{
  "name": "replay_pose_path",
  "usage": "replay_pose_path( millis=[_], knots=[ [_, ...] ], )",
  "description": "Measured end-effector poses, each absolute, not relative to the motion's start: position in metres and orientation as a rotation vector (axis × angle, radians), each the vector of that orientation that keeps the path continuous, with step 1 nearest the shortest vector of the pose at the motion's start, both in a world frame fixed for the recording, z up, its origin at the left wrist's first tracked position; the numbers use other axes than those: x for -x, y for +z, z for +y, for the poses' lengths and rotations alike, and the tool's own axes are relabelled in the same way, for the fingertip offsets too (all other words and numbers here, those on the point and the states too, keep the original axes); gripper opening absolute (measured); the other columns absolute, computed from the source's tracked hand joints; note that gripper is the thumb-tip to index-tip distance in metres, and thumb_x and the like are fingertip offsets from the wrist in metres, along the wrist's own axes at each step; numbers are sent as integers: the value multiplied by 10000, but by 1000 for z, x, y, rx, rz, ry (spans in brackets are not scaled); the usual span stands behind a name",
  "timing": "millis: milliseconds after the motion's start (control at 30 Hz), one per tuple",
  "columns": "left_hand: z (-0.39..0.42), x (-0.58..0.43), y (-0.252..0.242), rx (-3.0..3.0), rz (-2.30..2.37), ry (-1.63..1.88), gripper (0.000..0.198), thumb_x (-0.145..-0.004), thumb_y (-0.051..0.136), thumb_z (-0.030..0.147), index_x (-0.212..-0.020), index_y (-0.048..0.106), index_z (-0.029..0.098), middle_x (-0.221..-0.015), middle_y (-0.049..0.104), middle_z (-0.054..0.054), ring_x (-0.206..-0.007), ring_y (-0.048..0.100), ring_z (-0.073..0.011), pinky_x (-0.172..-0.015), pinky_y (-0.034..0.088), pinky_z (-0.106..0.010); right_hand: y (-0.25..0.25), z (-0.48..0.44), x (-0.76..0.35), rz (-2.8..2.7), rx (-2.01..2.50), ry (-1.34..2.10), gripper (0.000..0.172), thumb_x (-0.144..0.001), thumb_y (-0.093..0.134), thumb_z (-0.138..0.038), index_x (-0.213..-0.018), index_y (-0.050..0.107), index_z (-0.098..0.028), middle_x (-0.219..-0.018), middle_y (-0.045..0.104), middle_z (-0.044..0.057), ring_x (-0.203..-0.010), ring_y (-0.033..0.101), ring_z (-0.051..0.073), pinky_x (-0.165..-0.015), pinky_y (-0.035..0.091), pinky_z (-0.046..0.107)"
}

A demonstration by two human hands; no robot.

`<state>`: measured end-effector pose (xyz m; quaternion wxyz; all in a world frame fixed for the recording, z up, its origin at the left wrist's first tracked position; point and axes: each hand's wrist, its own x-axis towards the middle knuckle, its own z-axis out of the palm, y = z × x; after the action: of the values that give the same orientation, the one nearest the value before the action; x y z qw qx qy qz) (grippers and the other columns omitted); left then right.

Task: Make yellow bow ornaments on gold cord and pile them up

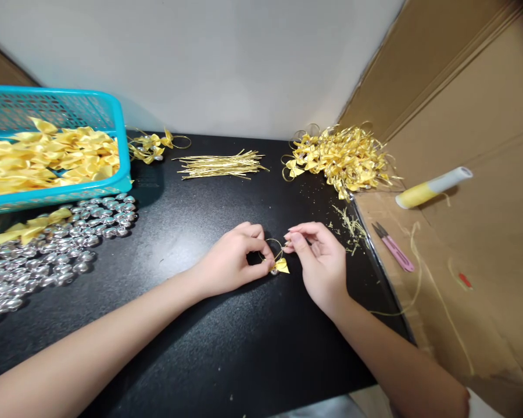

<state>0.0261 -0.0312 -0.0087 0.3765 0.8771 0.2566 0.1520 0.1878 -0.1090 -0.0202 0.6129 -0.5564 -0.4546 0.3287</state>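
Note:
My left hand (239,258) is closed, its thumb and forefinger pinching a small yellow ribbon bow (282,266) low over the black table. A thin gold cord (271,240) forms a loop above the bow, and a shiny silver bead (275,271) shows just under my left fingertips. To the right of the loop, my right hand (320,255) is closed in a pinch. A strand of the gold cord seems to run to its fingertips, which partly hide it.
On the left, a turquoise basket (122,145) holds yellow bows, with silver beads (61,261) before it. Gold cords (222,165) lie at the back, beside a heap of looped bows (340,157). Pink-handled snips (394,248) and a thread spool (433,187) are on cardboard at right.

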Motion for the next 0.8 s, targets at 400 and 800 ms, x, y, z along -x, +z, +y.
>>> replay_pose_path(
  millis=[400,800],
  knots=[
    [-34,-26,-15,-2407,605,457,185,-863,590,252,-753,724,188,-696,512,-14,-699,466,-157,-701,372,-291,-19,-105,-191,-984,1308,769,61,-875,637,-265,-871,669,-214,-818,669,-3,-739,659,109,-647,607,222],
    [-36,-21,5,-2015,1152,217,220,-814,545,365,-718,586,172,-612,614,-5,-532,564,-145,-524,401,-254,-15,-103,-191,-906,1283,909,138,-828,695,-331,-859,667,-200,-761,695,-4,-646,687,118,-621,602,252]
  ],
)
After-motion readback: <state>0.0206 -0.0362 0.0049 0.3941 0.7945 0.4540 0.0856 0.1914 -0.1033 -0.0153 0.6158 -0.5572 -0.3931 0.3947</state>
